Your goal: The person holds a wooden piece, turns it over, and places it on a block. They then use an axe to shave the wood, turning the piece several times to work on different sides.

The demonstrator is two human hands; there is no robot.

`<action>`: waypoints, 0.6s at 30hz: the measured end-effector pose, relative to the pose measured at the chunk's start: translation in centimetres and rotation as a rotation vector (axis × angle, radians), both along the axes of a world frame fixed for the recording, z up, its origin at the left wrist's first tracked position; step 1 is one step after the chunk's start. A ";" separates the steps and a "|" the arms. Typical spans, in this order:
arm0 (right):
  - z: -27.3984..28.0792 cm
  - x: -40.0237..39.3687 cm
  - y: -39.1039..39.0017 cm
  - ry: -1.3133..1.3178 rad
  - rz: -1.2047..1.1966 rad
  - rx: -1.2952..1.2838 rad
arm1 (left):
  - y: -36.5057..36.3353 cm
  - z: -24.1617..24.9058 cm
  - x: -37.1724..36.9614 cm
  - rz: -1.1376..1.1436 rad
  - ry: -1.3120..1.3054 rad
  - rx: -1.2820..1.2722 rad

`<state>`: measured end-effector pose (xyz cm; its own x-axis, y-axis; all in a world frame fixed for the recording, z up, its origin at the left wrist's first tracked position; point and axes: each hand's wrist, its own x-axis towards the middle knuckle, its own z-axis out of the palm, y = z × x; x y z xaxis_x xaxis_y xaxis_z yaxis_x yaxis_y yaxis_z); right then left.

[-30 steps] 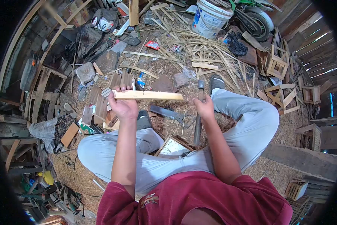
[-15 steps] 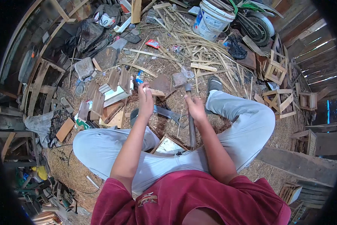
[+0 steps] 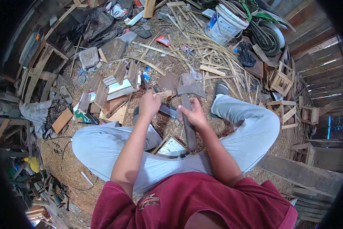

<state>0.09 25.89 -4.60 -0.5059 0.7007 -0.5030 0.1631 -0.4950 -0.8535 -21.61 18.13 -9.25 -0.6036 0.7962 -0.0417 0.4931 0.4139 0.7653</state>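
My left hand point(image 3: 150, 104) is closed around one end of a short, pale wood piece point(image 3: 164, 94), which points to the right. My right hand point(image 3: 194, 113) grips a hammer point(image 3: 188, 128) by its dark handle. The hammer's head point(image 3: 191, 90) is at the top, its handle end near my lap. Below and between the hands, a bluish-grey metal tool point(image 3: 167, 111) lies on the floor, partly hidden by my left hand. Closer to my lap, a wood-framed piece with a shiny, pale surface point(image 3: 172, 148) rests between my legs.
Left of my hands are wooden pieces with a white strip point(image 3: 120, 89). A stone point(image 3: 89, 58) sits beyond them. Ahead lie wood strips point(image 3: 217, 57), a white bucket point(image 3: 225, 26) and a wheel point(image 3: 270, 40). Small wooden frames point(image 3: 281, 82) stand on the right.
The hammer has turned so its head now lies broadside across the top. The wood piece in my left hand tilts up to the right now, and the left fingers have curled closed. The view shifted slightly.
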 end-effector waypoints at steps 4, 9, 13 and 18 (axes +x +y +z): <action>-2.6 0.2 -0.1 -0.153 -0.030 0.298 | -0.1 3.4 1.7 -0.024 0.161 -0.013; -2.8 -0.1 0.5 -0.438 -0.031 0.848 | -0.1 1.2 1.9 -0.026 -0.119 0.001; -3.3 0.0 0.0 -0.492 0.088 0.737 | -0.2 2.8 3.3 -0.061 -0.026 -0.017; -0.9 -0.5 -0.5 -0.406 0.141 0.695 | -0.1 2.9 4.4 -0.022 -0.083 0.017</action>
<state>-0.38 25.36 -5.48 -0.4844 0.8635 -0.1406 0.5471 0.1736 -0.8188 -17.24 18.08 -6.32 -0.5812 0.8101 -0.0767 0.4366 0.3900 0.8107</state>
